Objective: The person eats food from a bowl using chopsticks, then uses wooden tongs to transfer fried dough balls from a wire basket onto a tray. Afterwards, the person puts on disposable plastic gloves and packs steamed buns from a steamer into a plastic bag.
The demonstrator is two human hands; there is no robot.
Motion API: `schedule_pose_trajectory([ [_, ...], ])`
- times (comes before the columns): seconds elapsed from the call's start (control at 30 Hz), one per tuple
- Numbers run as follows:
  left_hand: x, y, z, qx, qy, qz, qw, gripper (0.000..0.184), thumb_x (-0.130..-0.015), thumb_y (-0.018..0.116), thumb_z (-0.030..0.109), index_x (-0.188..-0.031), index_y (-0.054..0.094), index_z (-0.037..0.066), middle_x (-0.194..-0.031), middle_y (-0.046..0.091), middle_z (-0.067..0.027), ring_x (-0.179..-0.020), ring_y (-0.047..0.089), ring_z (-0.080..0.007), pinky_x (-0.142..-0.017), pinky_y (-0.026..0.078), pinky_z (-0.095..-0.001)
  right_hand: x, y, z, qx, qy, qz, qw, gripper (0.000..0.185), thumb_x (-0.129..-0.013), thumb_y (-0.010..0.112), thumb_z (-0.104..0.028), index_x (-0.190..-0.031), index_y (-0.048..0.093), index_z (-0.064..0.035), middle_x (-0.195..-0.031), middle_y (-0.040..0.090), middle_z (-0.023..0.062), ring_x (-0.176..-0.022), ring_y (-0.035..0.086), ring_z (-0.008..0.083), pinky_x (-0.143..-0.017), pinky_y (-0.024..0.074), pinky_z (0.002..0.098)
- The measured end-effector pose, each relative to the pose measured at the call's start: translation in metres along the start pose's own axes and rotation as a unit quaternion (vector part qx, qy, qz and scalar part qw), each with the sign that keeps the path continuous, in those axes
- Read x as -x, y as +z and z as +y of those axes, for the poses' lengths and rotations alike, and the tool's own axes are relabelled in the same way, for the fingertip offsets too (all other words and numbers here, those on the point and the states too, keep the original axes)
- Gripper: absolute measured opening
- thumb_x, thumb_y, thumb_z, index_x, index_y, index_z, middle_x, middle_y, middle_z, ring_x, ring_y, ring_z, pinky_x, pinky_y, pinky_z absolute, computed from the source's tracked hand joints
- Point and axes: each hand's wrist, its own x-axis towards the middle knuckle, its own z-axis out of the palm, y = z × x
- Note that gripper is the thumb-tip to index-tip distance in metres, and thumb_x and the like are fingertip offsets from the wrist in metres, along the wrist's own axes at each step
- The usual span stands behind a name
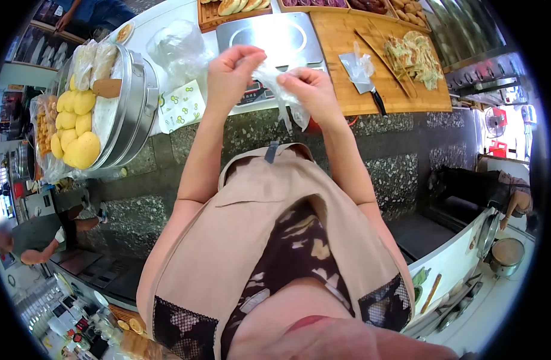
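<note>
Both hands are raised in front of the chest, over the near edge of a scale with a square metal plate (275, 36). A thin clear plastic bag (281, 96) hangs between them. My left hand (233, 75) pinches its upper left end with thumb and fingers. On its right side, my right hand (308, 90) holds the bag between thumb and curled fingers. The bag looks crumpled, and its lower part droops past the counter edge. No contents can be made out in it. Behind my left hand lies a heap of clear bags (179, 51).
At left, a steamer (131, 108) holds yellow buns (77, 120). A patterned cloth (181, 107) lies beside it. On the wooden board (335, 36) at right are a cleaver (358, 75), a long stick and flatbread pieces (413, 57). Other people stand at the far left, top left and right.
</note>
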Motion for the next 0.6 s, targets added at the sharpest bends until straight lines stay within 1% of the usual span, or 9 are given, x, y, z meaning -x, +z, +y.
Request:
schedule_pose_trajectory([
  [0.07, -0.006, -0.007, -0.004, 0.079, -0.004, 0.142, 0.987, 0.019, -0.084, 0.064, 0.018, -0.100, 0.062, 0.008, -0.076, 0.060, 0.0028, -0.057, 0.047, -0.0015, -0.045, 0.037, -0.0180, -0.003, -0.001, 0.004, -0.045, -0.030, 0.026, 0.998, 0.018, -0.082, 0.065, -0.017, -0.082, 0.066, 0.0008, -0.073, 0.062, -0.0005, -0.066, 0.052, 0.0034, -0.061, 0.0412, 0.0196],
  [0.1, -0.006, -0.011, -0.008, 0.079, -0.005, 0.142, 0.987, 0.019, -0.084, 0.064, 0.018, -0.100, 0.062, 0.008, -0.076, 0.060, 0.0028, -0.057, 0.047, -0.0015, -0.045, 0.037, -0.0180, -0.004, -0.002, 0.005, -0.092, -0.058, 0.057, 0.992, 0.018, -0.082, 0.064, -0.017, -0.083, 0.066, 0.0008, -0.074, 0.063, -0.0003, -0.066, 0.052, 0.0034, -0.061, 0.0411, 0.0196],
  [0.17, -0.005, -0.016, -0.015, 0.169, -0.079, 0.072, 0.980, 0.029, -0.083, 0.065, 0.020, -0.107, 0.057, 0.007, -0.091, 0.060, 0.0002, -0.069, 0.051, -0.0026, -0.053, 0.041, -0.0183, -0.002, -0.001, 0.002, -0.111, -0.047, 0.063, 0.991, 0.017, -0.083, 0.064, -0.016, -0.083, 0.066, 0.0008, -0.073, 0.062, -0.0010, -0.066, 0.052, 0.0031, -0.061, 0.0412, 0.0194],
  [0.2, 0.007, -0.008, -0.020, 0.088, -0.081, -0.027, 0.993, 0.035, -0.083, 0.065, 0.020, -0.111, 0.053, 0.005, -0.101, 0.057, -0.0026, -0.079, 0.052, -0.0038, -0.060, 0.044, -0.0192, -0.002, -0.001, 0.002, -0.089, -0.052, 0.064, 0.993, 0.017, -0.083, 0.063, -0.016, -0.084, 0.066, 0.0009, -0.074, 0.062, -0.0006, -0.067, 0.052, 0.0032, -0.061, 0.0413, 0.0194],
  [0.23, 0.016, 0.003, -0.014, 0.099, -0.098, -0.104, 0.985, 0.027, -0.082, 0.065, 0.017, -0.104, 0.057, 0.003, -0.092, 0.060, -0.0025, -0.077, 0.055, -0.0060, -0.062, 0.045, -0.0202, -0.002, -0.001, 0.003, -0.068, -0.054, 0.064, 0.994, 0.018, -0.084, 0.063, -0.016, -0.085, 0.066, 0.0010, -0.075, 0.063, -0.0003, -0.068, 0.052, 0.0034, -0.061, 0.0414, 0.0195],
  [0.33, 0.017, 0.012, -0.020, 0.124, -0.095, -0.125, 0.980, 0.018, -0.082, 0.065, 0.014, -0.094, 0.060, 0.002, -0.083, 0.061, -0.0011, -0.072, 0.056, -0.0068, -0.063, 0.046, -0.0208, -0.003, -0.001, 0.005, -0.059, -0.070, 0.105, 0.990, 0.019, -0.085, 0.062, -0.018, -0.085, 0.064, 0.0010, -0.076, 0.062, -0.0006, -0.067, 0.051, 0.0034, -0.060, 0.0410, 0.0196],
  [0.4, 0.013, 0.009, -0.017, 0.145, -0.113, -0.065, 0.981, 0.012, -0.082, 0.066, 0.014, -0.084, 0.062, 0.003, -0.076, 0.061, -0.0002, -0.067, 0.056, -0.0072, -0.063, 0.046, -0.0208, -0.004, -0.013, 0.007, -0.056, -0.078, 0.118, 0.988, 0.021, -0.086, 0.062, -0.020, -0.085, 0.064, 0.0008, -0.076, 0.061, -0.0014, -0.066, 0.050, 0.0034, -0.060, 0.0402, 0.0194],
  [0.53, 0.010, 0.008, -0.028, 0.178, -0.100, -0.054, 0.977, 0.011, -0.084, 0.063, 0.013, -0.086, 0.059, 0.003, -0.077, 0.062, -0.0020, -0.067, 0.055, -0.0070, -0.062, 0.046, -0.0211, -0.005, -0.021, 0.011, -0.054, -0.082, 0.136, 0.986, 0.021, -0.087, 0.061, -0.023, -0.081, 0.061, -0.0022, -0.072, 0.057, -0.0032, -0.063, 0.047, 0.0033, -0.057, 0.0386, 0.0191],
  [0.6, 0.008, 0.015, -0.036, 0.273, -0.096, 0.010, 0.957, 0.012, -0.087, 0.059, 0.013, -0.091, 0.054, 0.003, -0.074, 0.059, -0.0026, -0.062, 0.054, -0.0076, -0.056, 0.047, -0.0222, -0.005, -0.020, 0.011, -0.071, -0.067, 0.137, 0.986, 0.020, -0.087, 0.061, -0.023, -0.079, 0.060, -0.0038, -0.072, 0.057, -0.0030, -0.061, 0.047, 0.0032, -0.056, 0.0392, 0.0193],
])
